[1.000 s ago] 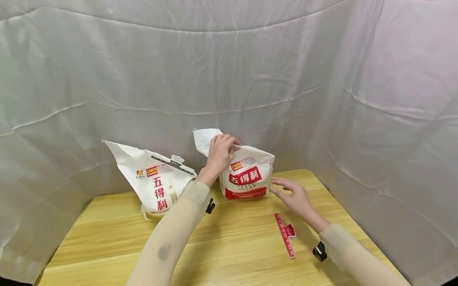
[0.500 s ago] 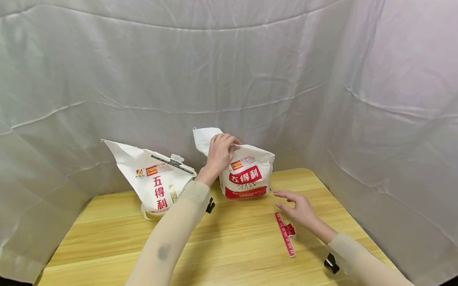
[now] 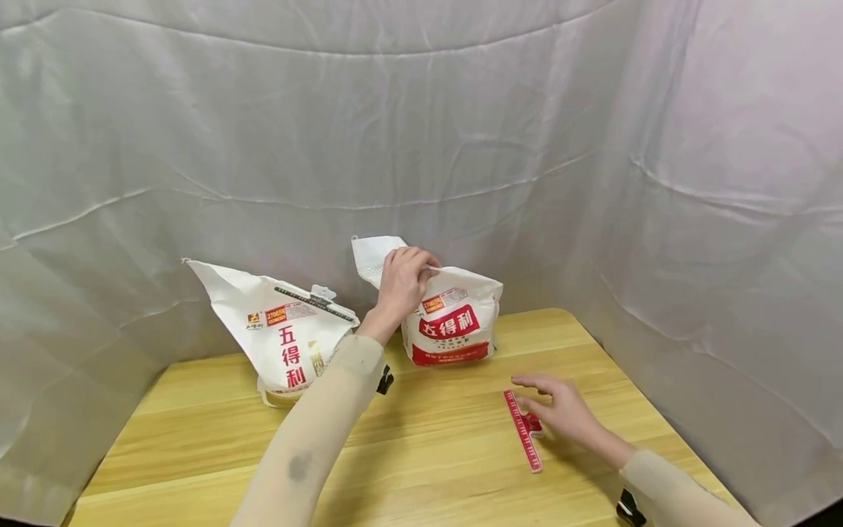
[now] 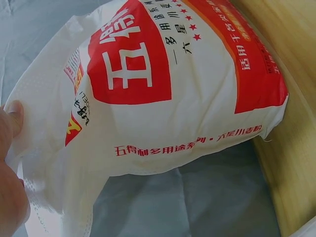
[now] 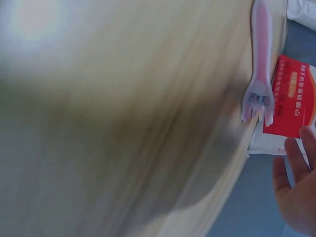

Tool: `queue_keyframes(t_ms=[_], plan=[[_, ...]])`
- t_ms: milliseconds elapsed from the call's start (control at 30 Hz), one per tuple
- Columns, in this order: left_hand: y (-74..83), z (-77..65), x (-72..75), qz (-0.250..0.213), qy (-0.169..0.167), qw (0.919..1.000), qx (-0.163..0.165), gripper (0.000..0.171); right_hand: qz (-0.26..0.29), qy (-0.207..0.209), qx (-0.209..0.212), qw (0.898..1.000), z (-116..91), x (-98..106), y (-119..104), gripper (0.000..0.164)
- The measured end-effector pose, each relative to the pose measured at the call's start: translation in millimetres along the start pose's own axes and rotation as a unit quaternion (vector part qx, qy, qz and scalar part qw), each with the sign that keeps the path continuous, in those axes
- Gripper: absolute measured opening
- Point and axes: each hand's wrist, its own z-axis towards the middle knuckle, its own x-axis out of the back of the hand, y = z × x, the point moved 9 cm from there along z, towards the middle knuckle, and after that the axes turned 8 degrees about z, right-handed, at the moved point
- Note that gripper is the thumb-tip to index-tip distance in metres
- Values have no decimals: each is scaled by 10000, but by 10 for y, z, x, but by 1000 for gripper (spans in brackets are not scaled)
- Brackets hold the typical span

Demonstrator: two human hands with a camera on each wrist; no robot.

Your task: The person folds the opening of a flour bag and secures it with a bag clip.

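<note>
At the back middle of the table stands a white flour bag (image 3: 454, 322) with red print. My left hand (image 3: 403, 282) grips its folded top edge; in the left wrist view the thumb and a finger (image 4: 10, 192) pinch the white material. The bag's upper corner sticks up left of that hand. My right hand (image 3: 560, 410) hovers beside a red sealing clip (image 3: 525, 439) lying on the table, its fingers spread and holding nothing. The right wrist view shows the same clip (image 5: 261, 54) edge-on, with the fingers (image 5: 296, 160) apart from it.
On the left a second flour bag (image 3: 290, 344) leans, its top folded and held by a black-and-clear clip (image 3: 319, 304). Grey curtains (image 3: 421, 132) hang behind and at both sides of the wooden table (image 3: 421, 454).
My right hand has drawn back from the flour bag's right side, coming nearer to me and over to the red clip. The left hand keeps its grip on the bag's top.
</note>
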Motion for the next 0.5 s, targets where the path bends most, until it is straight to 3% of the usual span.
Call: queue_keyframes(t_ms=[367, 500], plan=[[-7, -30, 7, 24, 85, 10000, -42, 5, -61, 36, 109, 9999, -148, 2, 71, 34], [-7, -22, -3, 30, 46, 10000, -43, 6, 60, -32, -72, 10000, -185, 15, 118, 35]])
